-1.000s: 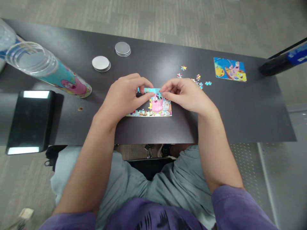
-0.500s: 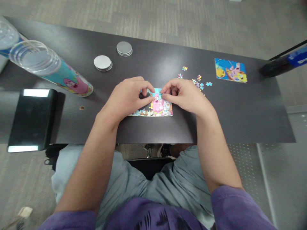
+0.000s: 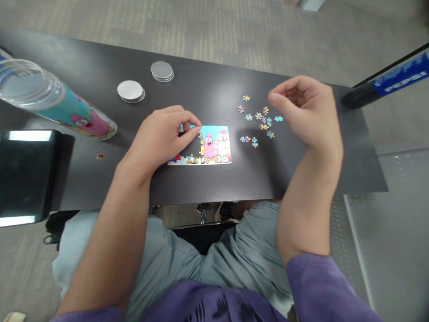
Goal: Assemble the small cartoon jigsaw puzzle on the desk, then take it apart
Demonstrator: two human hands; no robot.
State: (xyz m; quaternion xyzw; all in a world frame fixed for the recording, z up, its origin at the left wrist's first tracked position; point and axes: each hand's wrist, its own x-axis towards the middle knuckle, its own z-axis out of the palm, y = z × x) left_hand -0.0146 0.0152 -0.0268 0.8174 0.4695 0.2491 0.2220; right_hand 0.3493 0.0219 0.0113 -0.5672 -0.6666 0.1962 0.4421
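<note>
A partly assembled jigsaw puzzle (image 3: 211,150) with a pink cartoon figure lies flat on the dark table. My left hand (image 3: 169,134) rests over its left part, thumb and forefinger pinched together at the upper edge; whether something is between them is too small to tell. Raised above the table to the right, my right hand (image 3: 306,107) has its thumb and fingertips close together, and what they hold, if anything, I cannot make out. Between the puzzle and my right hand lie several loose pieces (image 3: 264,120).
Two stacks of round discs (image 3: 130,91) (image 3: 161,70) lie at the back left. A clear-topped printed tube (image 3: 80,117) and a black glossy device (image 3: 25,174) are at the left. A Pepsi bottle (image 3: 378,87) is at the right edge.
My right hand has left the puzzle and moved right and up, past the loose pieces. My left hand stays at the puzzle. The view has shifted slightly to the right.
</note>
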